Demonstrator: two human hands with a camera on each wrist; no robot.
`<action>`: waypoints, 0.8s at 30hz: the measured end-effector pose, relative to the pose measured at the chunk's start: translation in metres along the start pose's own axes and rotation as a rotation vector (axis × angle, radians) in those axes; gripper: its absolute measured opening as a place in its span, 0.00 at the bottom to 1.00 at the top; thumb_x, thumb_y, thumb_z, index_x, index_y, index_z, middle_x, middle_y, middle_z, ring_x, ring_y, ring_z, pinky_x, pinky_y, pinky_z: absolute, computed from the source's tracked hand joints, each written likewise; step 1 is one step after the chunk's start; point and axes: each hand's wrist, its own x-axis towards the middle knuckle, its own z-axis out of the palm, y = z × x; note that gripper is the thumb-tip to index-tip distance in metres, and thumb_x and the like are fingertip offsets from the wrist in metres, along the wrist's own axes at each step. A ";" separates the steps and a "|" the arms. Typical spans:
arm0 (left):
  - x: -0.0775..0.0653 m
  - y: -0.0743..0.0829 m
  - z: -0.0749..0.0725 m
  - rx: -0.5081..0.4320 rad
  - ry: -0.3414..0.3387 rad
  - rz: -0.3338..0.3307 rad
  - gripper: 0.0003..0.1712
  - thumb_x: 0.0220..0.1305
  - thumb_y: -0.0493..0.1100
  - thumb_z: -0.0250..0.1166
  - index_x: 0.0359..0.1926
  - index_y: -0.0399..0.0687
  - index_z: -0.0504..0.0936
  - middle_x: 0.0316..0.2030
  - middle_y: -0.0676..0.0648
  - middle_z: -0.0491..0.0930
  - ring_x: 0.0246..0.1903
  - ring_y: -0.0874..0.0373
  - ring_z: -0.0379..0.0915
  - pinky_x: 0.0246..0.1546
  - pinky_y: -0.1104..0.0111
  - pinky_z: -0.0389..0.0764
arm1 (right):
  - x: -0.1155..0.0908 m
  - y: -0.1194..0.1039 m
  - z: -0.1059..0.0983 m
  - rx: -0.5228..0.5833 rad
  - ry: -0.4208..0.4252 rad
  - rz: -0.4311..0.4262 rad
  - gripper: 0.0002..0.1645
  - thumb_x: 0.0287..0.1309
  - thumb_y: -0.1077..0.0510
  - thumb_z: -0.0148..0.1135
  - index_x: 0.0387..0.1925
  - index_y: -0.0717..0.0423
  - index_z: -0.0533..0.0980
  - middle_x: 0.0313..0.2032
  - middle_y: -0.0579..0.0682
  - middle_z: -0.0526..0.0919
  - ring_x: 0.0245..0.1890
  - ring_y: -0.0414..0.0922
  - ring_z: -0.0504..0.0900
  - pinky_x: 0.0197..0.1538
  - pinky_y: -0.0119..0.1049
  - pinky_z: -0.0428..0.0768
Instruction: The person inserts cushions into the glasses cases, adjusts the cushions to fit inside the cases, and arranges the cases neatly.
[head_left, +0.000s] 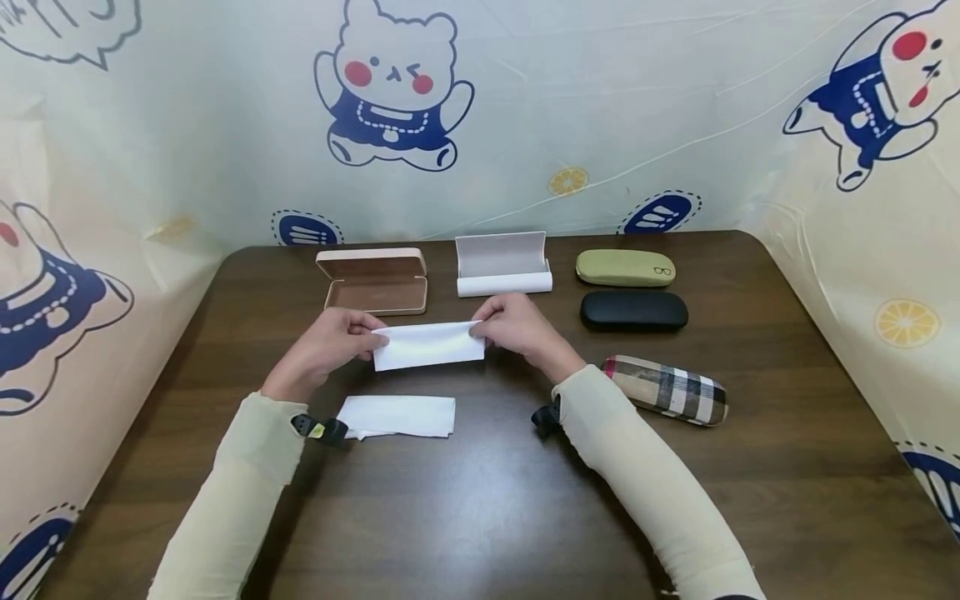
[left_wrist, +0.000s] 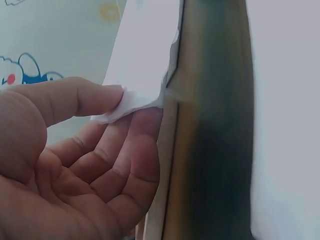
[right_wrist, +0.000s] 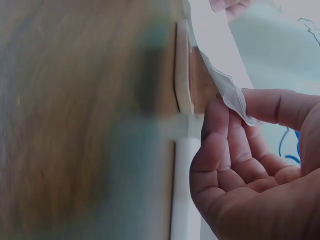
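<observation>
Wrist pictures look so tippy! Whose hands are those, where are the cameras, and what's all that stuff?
They're one person's bare left hand and right hand. The wide picture comes from a camera on the head, looking down. The other two come from a camera on each wrist, so the table seems tipped. The hands pinch the ends of a folded white sheet; cloth or paper, I can't tell. A second white sheet lies nearer the person. Farther back are an open pink case, an open white case, a green case and a black case; a checked case lies to the right.
</observation>
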 end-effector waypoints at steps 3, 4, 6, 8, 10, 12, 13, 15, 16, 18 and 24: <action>0.005 0.008 0.005 -0.020 0.005 0.027 0.16 0.67 0.38 0.68 0.51 0.31 0.80 0.39 0.39 0.82 0.37 0.46 0.77 0.48 0.53 0.79 | -0.002 -0.002 -0.011 -0.006 0.018 -0.002 0.04 0.55 0.66 0.68 0.33 0.64 0.83 0.26 0.52 0.84 0.27 0.46 0.80 0.36 0.42 0.80; 0.008 0.011 0.007 -0.028 0.008 0.039 0.15 0.66 0.37 0.68 0.50 0.31 0.80 0.39 0.39 0.82 0.37 0.47 0.77 0.47 0.53 0.80 | -0.003 -0.002 -0.015 -0.007 0.024 -0.004 0.04 0.55 0.66 0.68 0.33 0.64 0.83 0.26 0.52 0.84 0.27 0.46 0.80 0.35 0.41 0.79; 0.012 0.018 0.011 -0.046 0.014 0.061 0.14 0.66 0.36 0.68 0.49 0.31 0.81 0.39 0.39 0.82 0.36 0.48 0.77 0.46 0.53 0.80 | -0.005 -0.005 -0.024 -0.014 0.038 -0.009 0.05 0.55 0.66 0.68 0.34 0.66 0.83 0.26 0.52 0.83 0.27 0.47 0.79 0.34 0.39 0.78; 0.017 0.026 0.015 -0.054 0.023 0.079 0.13 0.66 0.35 0.68 0.48 0.32 0.81 0.38 0.39 0.81 0.36 0.49 0.76 0.45 0.54 0.81 | -0.006 -0.007 -0.033 -0.025 0.057 -0.010 0.06 0.56 0.66 0.67 0.35 0.67 0.83 0.26 0.52 0.82 0.28 0.49 0.79 0.34 0.39 0.77; 0.021 0.034 0.019 -0.061 0.031 0.101 0.12 0.66 0.34 0.68 0.48 0.31 0.81 0.39 0.38 0.81 0.36 0.49 0.76 0.43 0.55 0.81 | -0.007 -0.010 -0.042 -0.029 0.078 -0.009 0.06 0.56 0.66 0.68 0.36 0.67 0.82 0.27 0.52 0.82 0.29 0.51 0.79 0.36 0.41 0.78; 0.026 0.042 0.022 -0.062 0.037 0.116 0.12 0.66 0.34 0.67 0.48 0.32 0.81 0.39 0.38 0.81 0.36 0.48 0.75 0.43 0.56 0.81 | -0.007 -0.012 -0.050 -0.029 0.098 -0.010 0.07 0.57 0.67 0.67 0.36 0.68 0.82 0.28 0.53 0.82 0.30 0.54 0.79 0.37 0.42 0.78; 0.028 0.046 0.024 -0.058 0.039 0.121 0.12 0.66 0.34 0.67 0.48 0.32 0.81 0.39 0.38 0.80 0.36 0.48 0.75 0.43 0.56 0.81 | -0.008 -0.013 -0.054 -0.027 0.107 -0.009 0.07 0.57 0.67 0.67 0.37 0.69 0.82 0.29 0.54 0.81 0.31 0.55 0.79 0.37 0.43 0.78; 0.033 0.053 0.027 -0.045 0.047 0.125 0.12 0.66 0.35 0.67 0.48 0.34 0.81 0.40 0.38 0.80 0.37 0.47 0.75 0.43 0.56 0.81 | -0.007 -0.013 -0.061 -0.027 0.121 -0.008 0.07 0.58 0.67 0.68 0.38 0.69 0.82 0.31 0.55 0.81 0.32 0.57 0.79 0.37 0.42 0.78; 0.035 0.056 0.028 -0.042 0.050 0.125 0.12 0.66 0.35 0.67 0.49 0.34 0.81 0.41 0.38 0.80 0.38 0.47 0.75 0.44 0.56 0.81 | -0.006 -0.013 -0.064 -0.029 0.127 -0.004 0.07 0.58 0.67 0.68 0.38 0.69 0.82 0.32 0.55 0.80 0.32 0.57 0.79 0.37 0.41 0.78; 0.040 0.061 0.031 -0.038 0.062 0.118 0.12 0.66 0.36 0.68 0.48 0.35 0.82 0.41 0.39 0.80 0.38 0.47 0.74 0.44 0.56 0.80 | -0.005 -0.013 -0.070 -0.035 0.132 0.004 0.08 0.59 0.66 0.68 0.39 0.69 0.81 0.34 0.56 0.80 0.32 0.57 0.79 0.36 0.39 0.77; 0.055 0.076 0.040 -0.047 0.094 0.124 0.09 0.66 0.36 0.67 0.46 0.37 0.82 0.37 0.41 0.77 0.28 0.53 0.70 0.28 0.67 0.75 | 0.004 -0.013 -0.088 -0.057 0.163 0.020 0.09 0.62 0.63 0.68 0.39 0.68 0.81 0.35 0.56 0.81 0.28 0.49 0.80 0.32 0.33 0.76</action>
